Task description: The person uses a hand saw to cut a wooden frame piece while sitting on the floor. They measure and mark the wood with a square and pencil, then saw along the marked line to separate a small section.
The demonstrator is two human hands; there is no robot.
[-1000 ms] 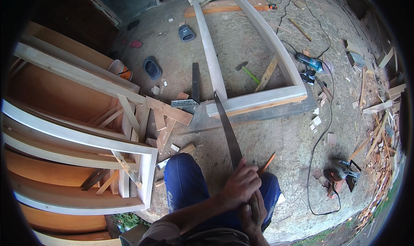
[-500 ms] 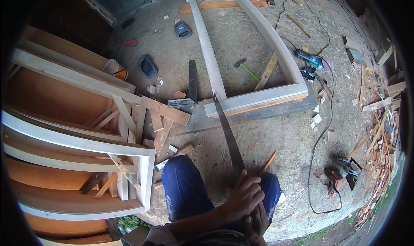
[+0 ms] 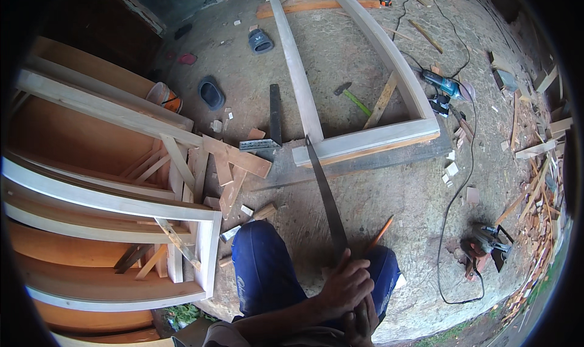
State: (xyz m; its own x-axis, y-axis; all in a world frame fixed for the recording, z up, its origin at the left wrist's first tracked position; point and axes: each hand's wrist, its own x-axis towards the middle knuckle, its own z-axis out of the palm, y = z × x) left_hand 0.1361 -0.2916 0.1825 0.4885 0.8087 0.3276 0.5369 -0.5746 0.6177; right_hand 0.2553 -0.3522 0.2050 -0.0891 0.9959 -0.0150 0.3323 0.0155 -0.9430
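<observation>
Apparently at a sawing step, the work centred on the pale wooden frame (image 3: pixel 377 141), which lay flat on the concrete floor (image 3: pixel 407 195), its near end over a dark plank (image 3: pixel 420 151). The handsaw (image 3: pixel 328 201) pointed away from the body, its tip at the frame's near left corner, where the near rail met the left upright. Could not tell from this angle whether the teeth had bitten.

Left hand (image 3: pixel 347 287): forward, fingers wrapped narrow around the saw's handle end. Right hand (image 3: pixel 363 321): just behind, touching the left, seemingly curled on the same grip, though the handle was mostly hidden.

Judged step: cutting along the corner joint. The next stroke seemed to call for a blade kept true to that joint and light, even pressure, lest the tip skip out. Neither hand steadied the frame, so it might shift.

Nearby: carpenter's square (image 3: pixel 275 113) left of the frame; green-handled hammer (image 3: pixel 358 102) inside it; orange pencil (image 3: pixel 381 228) by the right knee (image 3: pixel 384 267).
</observation>
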